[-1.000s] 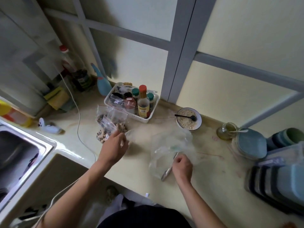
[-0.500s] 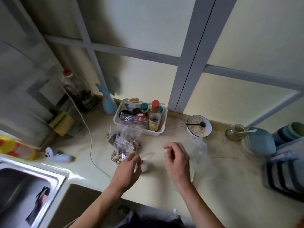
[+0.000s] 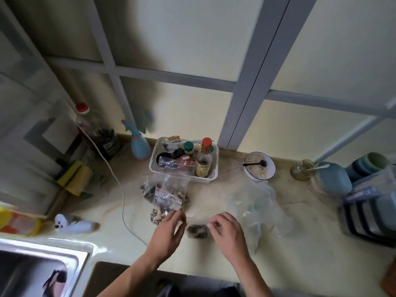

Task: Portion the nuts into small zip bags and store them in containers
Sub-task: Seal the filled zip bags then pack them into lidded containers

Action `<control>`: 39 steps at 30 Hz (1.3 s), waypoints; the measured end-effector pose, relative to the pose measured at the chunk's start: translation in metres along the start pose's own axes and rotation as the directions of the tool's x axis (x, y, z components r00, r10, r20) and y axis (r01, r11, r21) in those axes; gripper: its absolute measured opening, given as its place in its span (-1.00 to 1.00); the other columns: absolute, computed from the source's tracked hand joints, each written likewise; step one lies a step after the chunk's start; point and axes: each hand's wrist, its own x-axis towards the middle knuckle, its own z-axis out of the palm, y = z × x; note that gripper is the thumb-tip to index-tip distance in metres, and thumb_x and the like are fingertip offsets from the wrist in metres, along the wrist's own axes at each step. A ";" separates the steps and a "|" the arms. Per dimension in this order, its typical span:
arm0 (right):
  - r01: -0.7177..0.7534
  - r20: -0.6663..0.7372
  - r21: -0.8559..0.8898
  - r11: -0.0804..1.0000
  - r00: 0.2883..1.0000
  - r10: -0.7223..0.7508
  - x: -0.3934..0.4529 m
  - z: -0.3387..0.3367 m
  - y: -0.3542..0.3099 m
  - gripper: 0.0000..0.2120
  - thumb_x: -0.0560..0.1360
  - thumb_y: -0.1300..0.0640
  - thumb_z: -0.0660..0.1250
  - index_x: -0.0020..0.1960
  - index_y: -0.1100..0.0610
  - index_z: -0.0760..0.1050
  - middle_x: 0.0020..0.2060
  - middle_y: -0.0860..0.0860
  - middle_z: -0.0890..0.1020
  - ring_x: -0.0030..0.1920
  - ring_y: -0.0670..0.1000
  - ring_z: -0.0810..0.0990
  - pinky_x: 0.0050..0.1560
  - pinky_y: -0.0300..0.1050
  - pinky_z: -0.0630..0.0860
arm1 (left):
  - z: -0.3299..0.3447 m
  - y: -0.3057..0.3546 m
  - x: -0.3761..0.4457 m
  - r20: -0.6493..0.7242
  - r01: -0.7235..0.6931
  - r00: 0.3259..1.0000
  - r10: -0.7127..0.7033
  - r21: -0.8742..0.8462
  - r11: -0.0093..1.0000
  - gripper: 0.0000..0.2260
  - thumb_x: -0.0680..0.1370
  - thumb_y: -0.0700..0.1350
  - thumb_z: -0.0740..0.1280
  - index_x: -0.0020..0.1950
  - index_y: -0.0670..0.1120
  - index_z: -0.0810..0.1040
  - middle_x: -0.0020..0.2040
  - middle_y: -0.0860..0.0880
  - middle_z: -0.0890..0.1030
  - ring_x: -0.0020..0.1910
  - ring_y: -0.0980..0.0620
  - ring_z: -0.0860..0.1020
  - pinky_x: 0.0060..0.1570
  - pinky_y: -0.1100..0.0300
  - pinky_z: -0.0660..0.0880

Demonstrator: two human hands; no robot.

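Both hands hold one small zip bag (image 3: 198, 229) between them, low over the counter (image 3: 300, 249). The left hand (image 3: 166, 234) pinches the left end of the bag's top edge with thumb and fingertips together. The right hand (image 3: 228, 232) pinches the right end in the same way, with the other fingers curled. Held by its two top corners like this, the bag hangs with the nuts (image 3: 197, 230) gathered at the bottom and the mouth stretched flat. I judge this is done so the zip strip can be pressed closed along its length. The view is blurred here, so I cannot tell if the strip is already sealed.

Just behind the left hand lies a pile of filled bags (image 3: 166, 195), some with a red zip line. They touch and overlap each other, and they lie near the front of the white basket (image 3: 211, 177) that holds bottles. Probably they are kept together there so they can go into containers later. None is in a container yet.

A crumpled big clear bag (image 3: 259, 209) lies to the right, just beside the right hand, within easy reach. It may be the source of the nuts or of empty bags. Blue containers (image 3: 334, 181) stand well apart at the far right of the counter, beside a bowl (image 3: 271, 168) with a spoon in it.
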 end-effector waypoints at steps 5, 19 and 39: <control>-0.007 -0.053 0.149 0.989 0.998 0.015 -0.008 -0.007 -0.009 -0.87 0.56 0.11 0.34 -0.15 -0.01 0.45 -0.24 -0.18 0.55 -0.18 -0.16 0.55 -0.13 -0.19 0.52 | 0.004 0.008 0.002 -0.043 0.056 0.997 -0.061 -0.108 0.993 -0.87 0.60 -0.04 0.33 0.08 0.11 0.41 -0.01 0.19 0.50 -0.09 0.19 0.51 -0.10 0.20 0.50; -0.266 0.186 0.781 0.565 0.963 0.196 0.026 -0.049 0.008 -0.87 0.52 0.14 0.42 -0.16 0.19 0.61 -0.37 0.09 0.59 -0.31 0.00 0.53 -0.20 -0.13 0.46 | 0.048 0.049 0.003 0.295 0.418 0.906 -0.303 -0.734 0.535 -0.80 0.46 -0.18 0.56 0.02 -0.18 0.64 0.10 -0.23 0.66 0.09 -0.22 0.62 0.18 -0.11 0.53; -0.361 0.308 0.692 0.625 0.931 0.196 0.042 -0.050 0.020 -0.88 0.53 0.13 0.49 -0.17 0.12 0.70 -0.27 0.03 0.71 -0.21 -0.08 0.65 -0.05 -0.10 0.55 | 0.035 0.072 0.023 0.157 0.412 0.865 -0.476 -0.764 0.497 -0.80 0.60 -0.07 0.35 -0.17 -0.13 0.49 -0.30 -0.11 0.41 -0.27 -0.04 0.37 -0.24 0.11 0.32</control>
